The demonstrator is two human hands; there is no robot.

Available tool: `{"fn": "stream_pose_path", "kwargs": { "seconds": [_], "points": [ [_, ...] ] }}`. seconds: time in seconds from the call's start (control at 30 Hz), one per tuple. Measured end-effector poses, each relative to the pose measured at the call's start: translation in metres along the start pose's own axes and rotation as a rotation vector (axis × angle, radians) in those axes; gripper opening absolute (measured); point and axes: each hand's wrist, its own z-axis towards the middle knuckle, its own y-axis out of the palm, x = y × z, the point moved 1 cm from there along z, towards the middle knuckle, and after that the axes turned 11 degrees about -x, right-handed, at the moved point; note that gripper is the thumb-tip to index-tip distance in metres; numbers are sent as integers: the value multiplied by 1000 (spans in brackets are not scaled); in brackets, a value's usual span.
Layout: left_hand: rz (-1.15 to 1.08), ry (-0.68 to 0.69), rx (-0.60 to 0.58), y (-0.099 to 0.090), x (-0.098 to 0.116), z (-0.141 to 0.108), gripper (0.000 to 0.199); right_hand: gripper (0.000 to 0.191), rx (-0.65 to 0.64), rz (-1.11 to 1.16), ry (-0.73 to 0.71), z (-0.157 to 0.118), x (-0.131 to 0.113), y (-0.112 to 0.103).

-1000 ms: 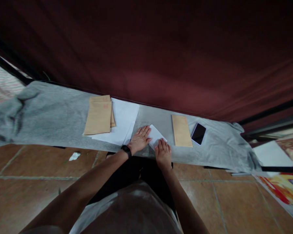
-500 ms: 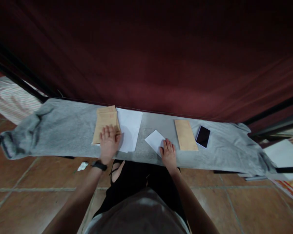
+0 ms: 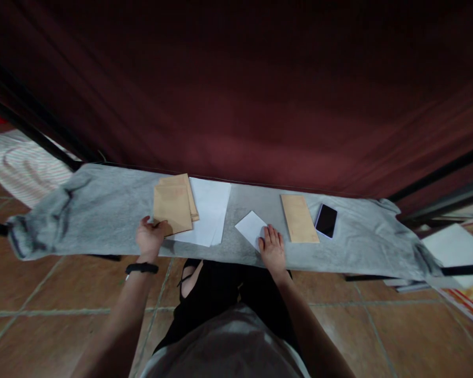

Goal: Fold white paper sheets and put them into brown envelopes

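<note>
My left hand is at the lower left corner of a brown paper envelope, its thumb on top and its fingers curled at the edge. This envelope lies at an angle over other brown envelopes, which show behind it and along its right side. Partly beneath them are sheets of white paper. My right hand rests flat, fingers stretched out, on the lower right part of a small white piece of paper. The hand covers that paper's near right corner.
Right of my right hand lie a single brown envelope and a phone with a dark screen. Everything sits on a narrow bench covered in grey cloth. A dark red curtain hangs along its far edge.
My left hand has gone from lying on the envelope stack to gripping the top envelope's lower left corner. That envelope has turned and shifted. My right hand stays on the small white paper.
</note>
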Motion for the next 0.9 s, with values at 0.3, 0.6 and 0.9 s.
{"fn": "stream_pose_path", "kwargs": {
  "seconds": [0.3,0.6,0.9],
  "points": [
    [-569,-141,-209,-41,0,-30,16,48,-18,35,23,2,-2,-7],
    [-1212,-358,-556,20,28,-124,26,46,-85,715,41,-14,-81,-32],
    [-1227,-411,-659,54,30,-162,33,42,-336,1767,272,-23,-115,-63]
  ]
}}
